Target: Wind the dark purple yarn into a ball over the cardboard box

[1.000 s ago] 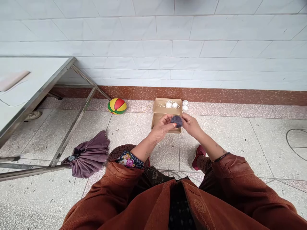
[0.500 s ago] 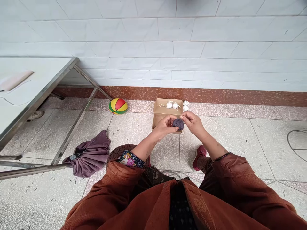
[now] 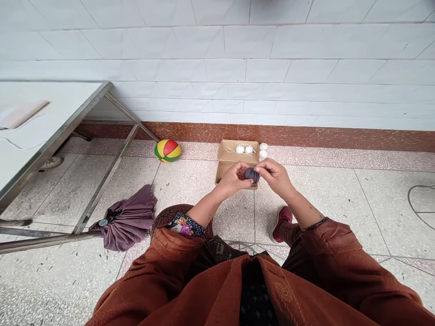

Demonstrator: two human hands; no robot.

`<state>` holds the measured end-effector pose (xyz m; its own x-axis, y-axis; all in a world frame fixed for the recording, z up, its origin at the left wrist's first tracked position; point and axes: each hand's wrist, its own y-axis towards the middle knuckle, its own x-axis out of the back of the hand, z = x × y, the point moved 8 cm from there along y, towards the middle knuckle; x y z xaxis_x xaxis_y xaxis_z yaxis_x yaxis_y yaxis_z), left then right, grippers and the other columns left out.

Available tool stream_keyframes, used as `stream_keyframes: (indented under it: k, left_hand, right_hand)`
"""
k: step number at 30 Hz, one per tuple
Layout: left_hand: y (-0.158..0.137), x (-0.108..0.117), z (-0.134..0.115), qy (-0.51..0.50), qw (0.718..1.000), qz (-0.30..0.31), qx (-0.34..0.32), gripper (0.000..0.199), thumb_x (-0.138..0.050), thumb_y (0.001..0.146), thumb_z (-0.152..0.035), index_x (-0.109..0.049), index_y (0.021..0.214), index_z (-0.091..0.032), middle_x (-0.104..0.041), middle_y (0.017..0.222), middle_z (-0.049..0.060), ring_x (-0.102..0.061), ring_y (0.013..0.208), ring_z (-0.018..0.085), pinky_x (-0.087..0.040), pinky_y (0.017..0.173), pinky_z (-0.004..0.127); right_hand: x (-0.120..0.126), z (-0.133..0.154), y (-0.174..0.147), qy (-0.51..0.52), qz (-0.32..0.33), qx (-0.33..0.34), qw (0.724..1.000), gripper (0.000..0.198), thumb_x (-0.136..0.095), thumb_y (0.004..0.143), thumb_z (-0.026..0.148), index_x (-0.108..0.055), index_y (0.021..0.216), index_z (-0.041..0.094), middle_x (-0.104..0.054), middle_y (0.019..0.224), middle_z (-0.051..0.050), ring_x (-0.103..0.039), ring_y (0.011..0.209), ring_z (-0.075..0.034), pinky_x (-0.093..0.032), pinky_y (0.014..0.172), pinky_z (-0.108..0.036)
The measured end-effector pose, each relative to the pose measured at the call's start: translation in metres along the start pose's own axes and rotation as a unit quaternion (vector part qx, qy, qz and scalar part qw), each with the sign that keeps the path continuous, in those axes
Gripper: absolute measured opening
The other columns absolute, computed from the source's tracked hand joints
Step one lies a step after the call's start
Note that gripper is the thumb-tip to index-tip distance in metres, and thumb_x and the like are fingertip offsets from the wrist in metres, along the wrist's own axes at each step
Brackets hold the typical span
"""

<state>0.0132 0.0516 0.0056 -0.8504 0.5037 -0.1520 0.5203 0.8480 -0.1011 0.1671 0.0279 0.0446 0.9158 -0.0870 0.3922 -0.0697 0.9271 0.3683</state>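
Observation:
A dark purple-grey ball of yarn [image 3: 250, 175] is held by my left hand [image 3: 232, 179], with the thumb below it and the fingers curled round its left side. At the ball's right edge, my right hand [image 3: 274, 175] has thumb and forefinger pinched together. A strand between those fingertips is too fine to make out. Beneath both hands stands an open cardboard box [image 3: 234, 156], its near part partly covered by my hands and the ball. Two white yarn balls [image 3: 249, 150] with loose ends lie in its far part, and more white balls [image 3: 263, 147] sit just right of it.
A multicoloured ball [image 3: 167, 151] rests on the floor to the left. A folded purple umbrella [image 3: 131, 217] hangs by the metal-framed table [image 3: 64, 102], which bears a pinkish item [image 3: 25, 114]. A tiled wall [image 3: 204, 72] rises behind the box. A cable [image 3: 409, 199] lies at right.
The yarn ball has turned in my left hand and moved very slightly left. My right fingertips have shifted a little lower along its right side.

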Motion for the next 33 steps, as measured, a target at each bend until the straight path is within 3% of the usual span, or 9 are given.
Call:
stream_keyframes:
  k: [2, 4, 8, 12, 16, 20, 24, 27, 33]
  left_hand:
    - [-0.003, -0.011, -0.002, -0.052, 0.997, 0.061, 0.010, 0.045, -0.094, 0.067, -0.031, -0.066, 0.101, -0.020, -0.069, 0.094, 0.001, -0.063, 0.085, 0.014, -0.050, 0.082, 0.030]
    - [-0.003, -0.011, -0.006, -0.134, 0.989, 0.064, 0.005, 0.049, -0.095, 0.067, -0.034, -0.067, 0.104, -0.020, -0.070, 0.098, 0.002, -0.065, 0.089, 0.014, -0.052, 0.084, 0.030]
    - [0.007, 0.013, -0.007, -0.227, 0.973, -0.046, -0.023, 0.048, -0.094, 0.070, -0.039, -0.066, 0.104, -0.021, -0.072, 0.106, 0.003, -0.067, 0.095, 0.015, -0.055, 0.089, 0.032]
    - [0.009, 0.021, 0.001, -0.128, 0.987, -0.094, -0.004, 0.045, -0.095, 0.067, -0.032, -0.065, 0.100, -0.021, -0.070, 0.096, -0.001, -0.065, 0.090, 0.013, -0.053, 0.087, 0.030]
    - [0.003, 0.002, 0.005, -0.059, 0.998, 0.003, 0.020, 0.046, -0.097, 0.064, -0.028, -0.066, 0.097, -0.020, -0.069, 0.091, -0.002, -0.062, 0.084, 0.012, -0.050, 0.085, 0.030]
    - [0.001, -0.006, 0.002, -0.155, 0.986, 0.057, 0.021, 0.051, -0.098, 0.065, -0.037, -0.067, 0.103, -0.021, -0.070, 0.095, 0.001, -0.066, 0.088, 0.015, -0.053, 0.086, 0.032]
    - [0.010, 0.010, 0.004, -0.210, 0.977, -0.020, 0.008, 0.051, -0.095, 0.069, -0.038, -0.066, 0.106, -0.022, -0.071, 0.104, 0.003, -0.068, 0.094, 0.017, -0.055, 0.087, 0.034]
    - [0.011, 0.021, 0.013, -0.149, 0.985, -0.089, 0.027, 0.045, -0.093, 0.067, -0.030, -0.065, 0.101, -0.020, -0.070, 0.098, 0.001, -0.066, 0.089, 0.014, -0.053, 0.085, 0.031]
    - [0.002, -0.007, 0.012, -0.072, 0.995, 0.052, 0.040, 0.046, -0.096, 0.063, -0.025, -0.067, 0.098, -0.019, -0.069, 0.091, -0.001, -0.062, 0.083, 0.011, -0.050, 0.082, 0.028]
  right_hand:
    - [0.004, -0.008, 0.002, -0.011, -0.029, -0.010, 0.999, 0.029, -0.066, 0.103, 0.049, -0.069, 0.086, 0.025, -0.069, 0.084, -0.004, -0.063, 0.080, -0.022, -0.053, 0.080, -0.037]
    - [-0.001, -0.015, 0.000, -0.020, -0.033, -0.028, 0.999, 0.029, -0.063, 0.103, 0.047, -0.066, 0.086, 0.025, -0.067, 0.082, -0.003, -0.062, 0.078, -0.021, -0.052, 0.077, -0.036]
    - [-0.024, -0.010, -0.012, -0.020, 0.026, -0.026, 0.999, 0.023, -0.057, 0.106, 0.040, -0.066, 0.091, 0.024, -0.067, 0.081, -0.002, -0.060, 0.072, -0.018, -0.050, 0.072, -0.032]
    - [-0.030, 0.012, -0.017, 0.009, 0.091, 0.029, 0.995, 0.021, -0.062, 0.105, 0.040, -0.071, 0.095, 0.025, -0.073, 0.089, -0.003, -0.065, 0.079, -0.019, -0.052, 0.076, -0.033]
    - [-0.004, 0.003, -0.005, 0.000, 0.000, 0.001, 1.000, 0.023, -0.068, 0.102, 0.044, -0.071, 0.090, 0.026, -0.072, 0.086, -0.003, -0.065, 0.079, -0.021, -0.053, 0.077, -0.035]
    - [-0.004, -0.020, -0.003, -0.019, -0.031, -0.044, 0.998, 0.026, -0.063, 0.104, 0.045, -0.069, 0.087, 0.025, -0.070, 0.082, -0.003, -0.063, 0.077, -0.021, -0.052, 0.075, -0.035]
    - [-0.032, -0.016, -0.017, -0.045, 0.061, -0.020, 0.997, 0.025, -0.061, 0.105, 0.043, -0.070, 0.091, 0.025, -0.072, 0.087, -0.005, -0.066, 0.083, -0.022, -0.053, 0.076, -0.035]
    - [-0.036, 0.003, -0.022, -0.045, 0.103, 0.032, 0.993, 0.026, -0.062, 0.106, 0.044, -0.072, 0.091, 0.026, -0.071, 0.087, -0.005, -0.066, 0.083, -0.022, -0.054, 0.078, -0.036]
    - [-0.001, -0.008, -0.001, -0.041, -0.011, -0.008, 0.999, 0.028, -0.063, 0.105, 0.048, -0.070, 0.087, 0.027, -0.070, 0.087, -0.005, -0.065, 0.084, -0.023, -0.054, 0.081, -0.038]
